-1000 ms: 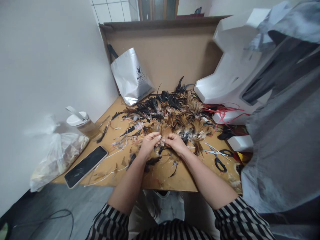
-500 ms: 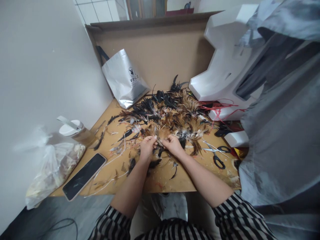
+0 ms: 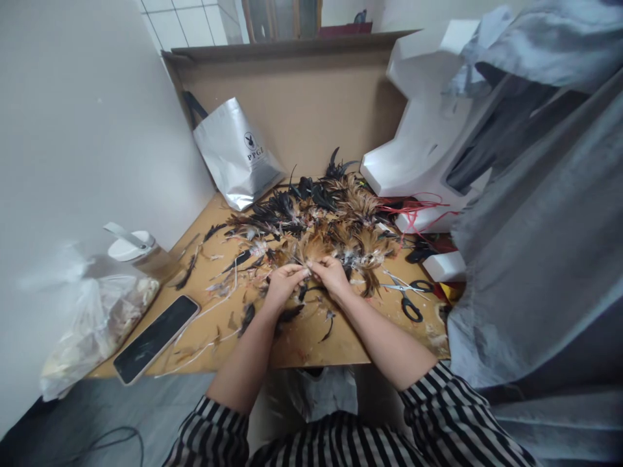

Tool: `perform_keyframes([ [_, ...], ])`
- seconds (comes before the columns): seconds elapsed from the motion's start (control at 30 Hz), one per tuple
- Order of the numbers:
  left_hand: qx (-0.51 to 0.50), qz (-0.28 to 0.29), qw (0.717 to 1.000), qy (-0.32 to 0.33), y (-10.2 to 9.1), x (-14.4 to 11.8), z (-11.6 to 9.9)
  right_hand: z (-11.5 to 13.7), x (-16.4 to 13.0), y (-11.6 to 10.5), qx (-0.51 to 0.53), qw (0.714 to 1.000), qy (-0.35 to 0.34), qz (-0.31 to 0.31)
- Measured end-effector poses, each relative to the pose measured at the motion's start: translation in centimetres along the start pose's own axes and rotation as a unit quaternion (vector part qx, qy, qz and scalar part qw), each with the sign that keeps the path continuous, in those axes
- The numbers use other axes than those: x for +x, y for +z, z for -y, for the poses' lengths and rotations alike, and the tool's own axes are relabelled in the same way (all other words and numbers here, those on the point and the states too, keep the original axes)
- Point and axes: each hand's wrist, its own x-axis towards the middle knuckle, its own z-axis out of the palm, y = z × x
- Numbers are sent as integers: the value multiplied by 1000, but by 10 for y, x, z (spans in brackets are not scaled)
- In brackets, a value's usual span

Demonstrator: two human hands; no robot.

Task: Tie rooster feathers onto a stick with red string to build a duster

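My left hand point(image 3: 286, 282) and my right hand point(image 3: 331, 275) meet over the front of the feather pile, both in a pinch. Between their fingertips is the base of a small brown feather bunch point(image 3: 314, 249), its tips fanning away from me. How many feathers are pinched is hidden by the fingers. Behind them spreads a heap of black feathers point(image 3: 277, 211) and brown feathers point(image 3: 357, 204). Several dark loose feathers lie under and beside my wrists. To the right, a pair of scissors point(image 3: 409, 299) with black handles lies on the table, blades slightly apart.
A phone point(image 3: 156, 338), a clear plastic bag point(image 3: 100, 324) and a white-lidded jug point(image 3: 141, 253) stand along the left. Behind are a silver bag point(image 3: 238, 155) and cardboard point(image 3: 292, 97). Red strings point(image 3: 413, 211), white foam point(image 3: 413, 130) and grey cloth point(image 3: 535, 259) occupy the right.
The whole view has shifted slightly. Both hands stay pinched together, and the brown bunch now fans more upright above the fingertips.
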Motion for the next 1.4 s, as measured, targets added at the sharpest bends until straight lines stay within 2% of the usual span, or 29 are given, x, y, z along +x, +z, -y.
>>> perform_keyframes([
  [0.3,22,18,999,29,-2,2,3,3,-1,-3,2,999,7,46],
  [0.5,20,-5,999,25,1,0,3,-2,4,-7,-85,994,-20,65],
  [0.63,42,-5,998,54,2,-3,1,9,7,-13,-135,988,-61,41],
  [0.73,46,-54,993,90,-1,-3,-1,27,11,-31,-139,986,-94,-20],
  [0.9,20,-154,981,119,-12,1,-6,44,18,-80,-164,965,-151,-140],
  [1.07,5,-201,970,139,-20,3,-8,34,24,-116,-244,949,-130,-153],
  [1.17,-7,-226,962,152,-27,4,-7,28,26,-125,-350,922,-90,-138],
  [1.27,-29,-244,957,156,-33,5,-5,26,27,-127,-476,866,-62,-141],
  [1.33,-43,-257,953,156,-36,6,-5,27,26,-125,-527,829,-68,-174],
  [1.4,-48,-273,947,160,-38,8,-4,30,24,-121,-528,812,-103,-226],
])
